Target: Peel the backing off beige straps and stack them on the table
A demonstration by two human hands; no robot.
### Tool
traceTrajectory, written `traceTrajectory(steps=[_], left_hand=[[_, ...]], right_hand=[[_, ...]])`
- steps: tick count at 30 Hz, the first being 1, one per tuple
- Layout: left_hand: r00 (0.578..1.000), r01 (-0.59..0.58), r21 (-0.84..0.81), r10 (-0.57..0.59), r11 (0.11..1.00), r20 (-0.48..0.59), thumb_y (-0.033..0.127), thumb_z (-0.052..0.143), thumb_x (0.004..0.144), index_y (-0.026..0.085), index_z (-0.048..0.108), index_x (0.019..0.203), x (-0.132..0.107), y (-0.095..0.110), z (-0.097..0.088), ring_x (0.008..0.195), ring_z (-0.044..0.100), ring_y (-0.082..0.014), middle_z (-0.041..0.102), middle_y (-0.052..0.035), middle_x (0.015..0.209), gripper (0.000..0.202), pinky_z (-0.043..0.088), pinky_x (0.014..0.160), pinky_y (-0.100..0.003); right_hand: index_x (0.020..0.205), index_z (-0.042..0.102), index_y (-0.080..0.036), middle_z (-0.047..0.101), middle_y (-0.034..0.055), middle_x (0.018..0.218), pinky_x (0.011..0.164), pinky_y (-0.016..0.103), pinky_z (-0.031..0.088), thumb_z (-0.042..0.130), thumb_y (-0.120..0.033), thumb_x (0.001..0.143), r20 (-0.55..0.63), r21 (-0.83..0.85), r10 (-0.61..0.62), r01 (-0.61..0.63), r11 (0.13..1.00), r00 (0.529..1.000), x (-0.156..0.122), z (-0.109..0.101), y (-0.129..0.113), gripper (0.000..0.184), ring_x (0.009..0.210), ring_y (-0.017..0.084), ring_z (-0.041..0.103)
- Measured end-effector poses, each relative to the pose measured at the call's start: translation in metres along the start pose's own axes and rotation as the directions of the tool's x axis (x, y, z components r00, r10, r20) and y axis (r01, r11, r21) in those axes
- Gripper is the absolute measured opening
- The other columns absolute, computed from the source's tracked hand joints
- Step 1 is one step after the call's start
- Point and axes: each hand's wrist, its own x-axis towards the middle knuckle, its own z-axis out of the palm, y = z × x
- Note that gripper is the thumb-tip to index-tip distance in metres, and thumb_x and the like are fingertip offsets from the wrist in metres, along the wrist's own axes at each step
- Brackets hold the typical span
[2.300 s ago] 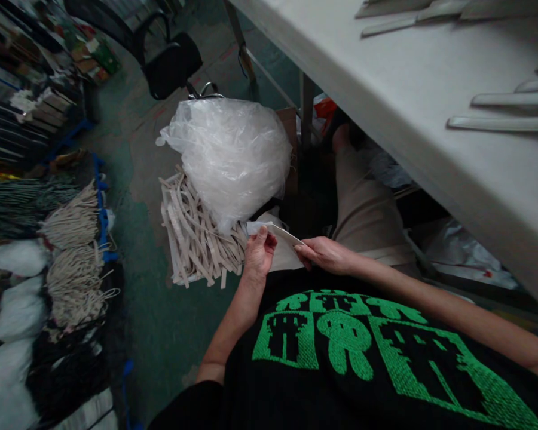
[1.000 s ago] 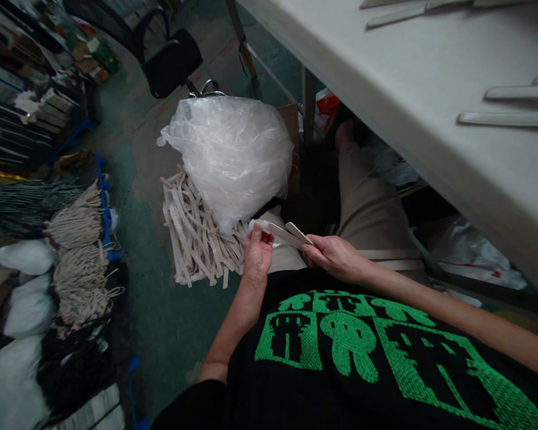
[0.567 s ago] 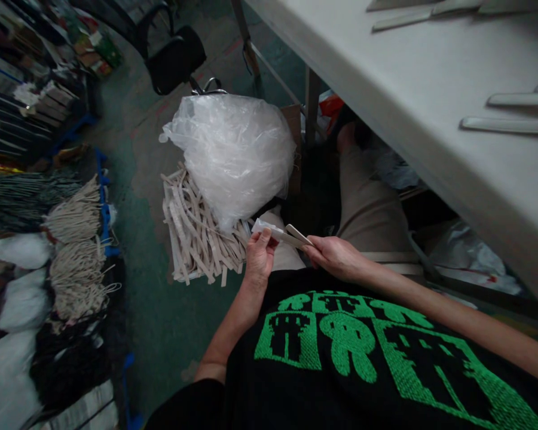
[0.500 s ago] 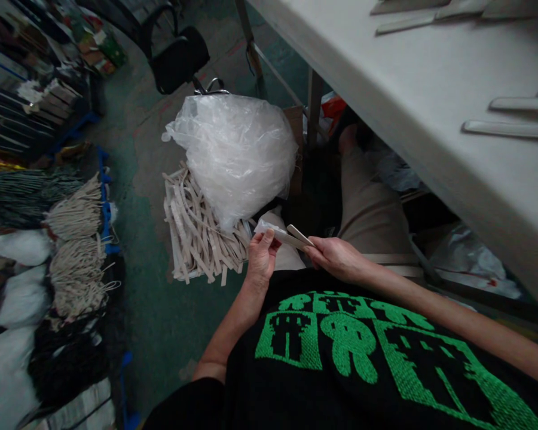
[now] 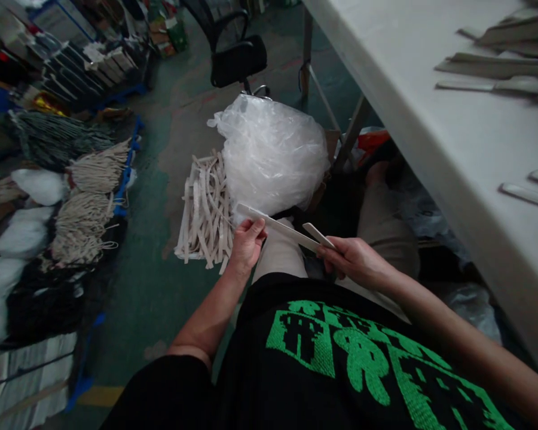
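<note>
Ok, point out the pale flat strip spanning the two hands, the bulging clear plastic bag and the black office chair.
Pale flat strip (image 5: 292, 233): head view, on its long middle stretch.
Clear plastic bag (image 5: 273, 155): head view, on its bulging middle.
Black office chair (image 5: 241, 61): head view, on its seat.

Left hand now farther from right hand — longer stretch of strip showing between them. Strip's end now pokes straight out past left fingers; crumpled white film no longer puffs up there. Head view swung left: chair and plastic bag sit farther right — more strips on table visible.
</note>
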Motion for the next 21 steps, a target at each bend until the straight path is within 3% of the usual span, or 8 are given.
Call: traceTrajectory(steps=[6,12,17,21], left_hand=[[0.976,0.153,0.010,-0.153,0.988,0.155,0.031,0.095,0.051,0.016,0.071,0.076,-0.034,-0.029,0.007,0.058,0.055,-0.0070,0.068,0.0012,0.070,0.038,0.044,0.057,-0.021],[0.998,0.033,-0.034,-0.031,0.999,0.057,0.037,0.095,0.047,0.017,0.070,0.071,-0.029,-0.021,-0.007,0.058,0.051,-0.0060,0.066,0.0021,0.069,0.040,0.038,0.055,-0.021],[0.953,0.144,0.042,-0.150,0.989,0.263,0.042,0.093,0.052,0.015,0.073,0.079,-0.043,-0.041,0.014,0.064,0.054,-0.0096,0.066,-0.0002,0.072,0.042,0.040,0.064,-0.025],[0.962,0.064,0.031,-0.070,0.997,0.263,0.041,0.092,0.055,0.016,0.074,0.081,-0.043,-0.046,0.018,0.067,0.054,-0.0107,0.068,-0.0011,0.075,0.040,0.041,0.067,-0.027]], right_hand=[[0.083,0.058,-0.021,0.065,0.0004,0.065,0.051,0.025,0.041,0.039,-0.054,0.097,0.021,0.012,-0.099,0.099,0.995,0.995,0.020,0.013,-0.022,0.040,0.050,0.015,0.057],[0.081,0.059,-0.022,0.066,0.0022,0.068,0.053,0.028,0.045,0.038,-0.064,0.096,0.096,-0.010,-0.028,0.029,1.000,0.995,0.002,0.007,-0.001,0.050,0.054,0.017,0.060],[0.078,0.057,-0.023,0.064,0.0032,0.063,0.054,0.030,0.046,0.036,-0.072,0.093,0.010,-0.031,-0.013,0.013,0.999,1.000,0.001,0.005,-0.006,0.055,0.053,0.020,0.059],[0.079,0.061,-0.024,0.064,0.0045,0.061,0.055,0.032,0.047,0.035,-0.075,0.092,-0.029,-0.114,-0.014,0.011,0.993,0.999,-0.011,-0.001,0.007,0.058,0.054,0.022,0.060]])
